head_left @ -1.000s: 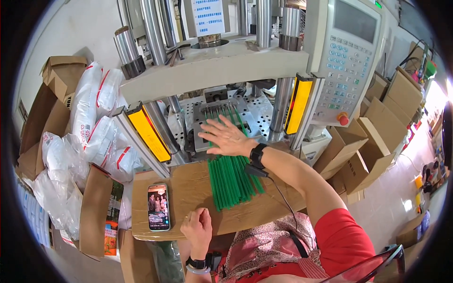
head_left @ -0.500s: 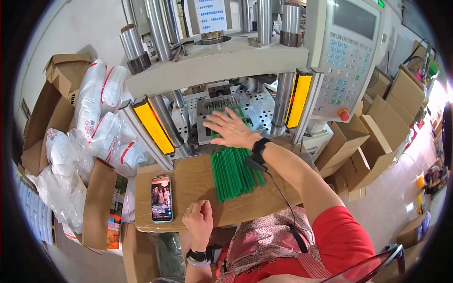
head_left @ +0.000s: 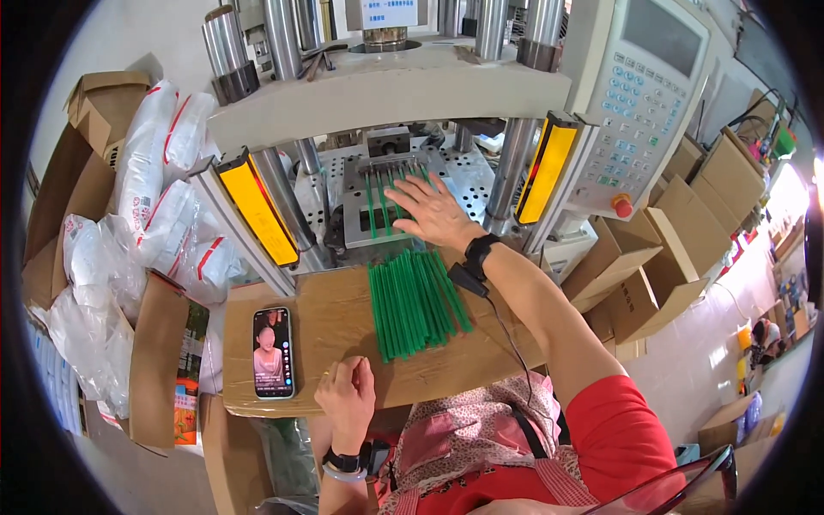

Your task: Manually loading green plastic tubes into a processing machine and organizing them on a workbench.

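Note:
My right hand reaches into the press with its fingers spread flat, palm down over the metal mould. Thin green sticks lie side by side in this mould, their far ends in its slots; some are hidden under my fingers. In front of the press, a bundle of similar green sticks is spread on the tape-covered board. My left hand rests at the board's near edge, fingers curled in, with nothing seen in them. A phone with a lit screen lies to its left.
Yellow light bars on posts flank the press opening, and a crossbeam spans above it. A control panel with a red button stands right. White plastic sacks and cardboard boxes crowd the left; more cartons stand right.
The view has shifted a little, so the scene sits lower left. My right hand has moved rightward relative to the mould, uncovering more green sticks. My left hand stays curled at the edge.

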A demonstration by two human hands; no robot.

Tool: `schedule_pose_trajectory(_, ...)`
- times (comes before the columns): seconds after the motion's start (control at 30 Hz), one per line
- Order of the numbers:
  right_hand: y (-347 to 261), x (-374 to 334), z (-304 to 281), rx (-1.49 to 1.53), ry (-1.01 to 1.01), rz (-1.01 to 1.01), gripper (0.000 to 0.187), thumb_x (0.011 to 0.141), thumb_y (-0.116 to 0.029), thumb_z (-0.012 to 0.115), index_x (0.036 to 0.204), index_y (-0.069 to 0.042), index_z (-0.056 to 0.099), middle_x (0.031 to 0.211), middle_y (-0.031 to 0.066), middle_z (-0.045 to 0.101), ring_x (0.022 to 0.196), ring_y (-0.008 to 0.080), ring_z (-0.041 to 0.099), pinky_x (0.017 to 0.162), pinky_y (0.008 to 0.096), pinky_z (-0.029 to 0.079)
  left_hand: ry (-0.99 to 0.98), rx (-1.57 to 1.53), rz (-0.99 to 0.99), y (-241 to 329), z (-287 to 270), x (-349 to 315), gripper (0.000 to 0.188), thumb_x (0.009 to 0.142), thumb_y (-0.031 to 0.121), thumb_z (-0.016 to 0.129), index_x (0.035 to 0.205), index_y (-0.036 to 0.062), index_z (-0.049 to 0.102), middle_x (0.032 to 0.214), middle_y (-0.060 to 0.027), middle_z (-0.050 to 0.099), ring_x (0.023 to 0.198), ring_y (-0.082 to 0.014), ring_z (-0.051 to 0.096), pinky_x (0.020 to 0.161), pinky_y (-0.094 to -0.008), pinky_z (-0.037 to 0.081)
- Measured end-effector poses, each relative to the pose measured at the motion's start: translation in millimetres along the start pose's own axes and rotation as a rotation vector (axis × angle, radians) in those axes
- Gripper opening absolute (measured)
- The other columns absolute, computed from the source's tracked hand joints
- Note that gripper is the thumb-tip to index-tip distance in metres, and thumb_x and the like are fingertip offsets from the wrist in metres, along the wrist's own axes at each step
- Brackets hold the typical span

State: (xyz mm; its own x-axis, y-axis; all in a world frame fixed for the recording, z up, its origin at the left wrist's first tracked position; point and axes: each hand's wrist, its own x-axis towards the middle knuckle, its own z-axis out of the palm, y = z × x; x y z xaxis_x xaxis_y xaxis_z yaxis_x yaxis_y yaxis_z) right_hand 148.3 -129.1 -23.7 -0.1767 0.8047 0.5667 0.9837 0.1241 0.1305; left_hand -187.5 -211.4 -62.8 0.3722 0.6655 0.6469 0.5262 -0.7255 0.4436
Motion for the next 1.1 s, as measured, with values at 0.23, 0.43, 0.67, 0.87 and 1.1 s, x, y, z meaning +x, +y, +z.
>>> schedule_pose_trajectory(0.23,-17,9,-5,0.037,-0.025,-0.031,0.059,0.092,-0.049,0.05,0.139,-0.016,0.042,0.14,0.0085,0.045,0.133,0.0286,0.036,0.112,0.0538,0.023,-0.019,-0.051,-0.002,-2,1,1,0.008,0.085,0.013,0.066,0.083,0.0086,0.059,0.061,-0.0058,0.052,0.052,-0.0252,0.053,0.048,-0.0382,0.041)
schedule_pose_trajectory(0.43,-20,15,5,-0.025,-0.047,-0.069,0.061,0.09,-0.051,0.052,0.14,-0.017,0.043,0.142,0.0077,0.044,0.134,0.0286,0.036,0.112,0.0538,0.022,-0.037,-0.064,-0.024,3,-2,-8,0.008,0.084,0.013,0.067,0.083,0.0084,0.06,0.063,-0.0067,0.053,0.054,-0.0259,0.054,0.05,-0.0382,0.042)
schedule_pose_trajectory(0.67,-44,30,-7,-0.033,-0.081,-0.12,0.059,0.091,-0.049,0.051,0.14,-0.018,0.042,0.143,0.0068,0.043,0.137,0.0273,0.033,0.113,0.0533,0.02,0.012,-0.034,-0.023,-4,0,3,0.008,0.084,0.015,0.066,0.083,0.0096,0.06,0.064,-0.0055,0.055,0.056,-0.0246,0.056,0.05,-0.0362,0.045)
schedule_pose_trajectory(0.87,-33,39,6,-0.076,-0.128,-0.179,0.056,0.092,-0.045,0.05,0.14,-0.017,0.042,0.143,0.0067,0.044,0.136,0.0265,0.034,0.114,0.0513,0.019,0.002,-0.073,-0.047,-2,1,0,0.008,0.084,0.016,0.066,0.084,0.0098,0.06,0.065,-0.0062,0.056,0.056,-0.0259,0.057,0.05,-0.0368,0.045)
schedule_pose_trajectory(1.1,-33,33,-2,-0.072,-0.143,-0.141,0.056,0.093,-0.045,0.05,0.139,-0.015,0.042,0.141,0.0077,0.044,0.134,0.0264,0.035,0.114,0.049,0.022,0.036,-0.117,-0.021,-4,2,-2,0.008,0.084,0.014,0.066,0.085,0.009,0.06,0.067,-0.0072,0.057,0.056,-0.0266,0.057,0.049,-0.0373,0.045)
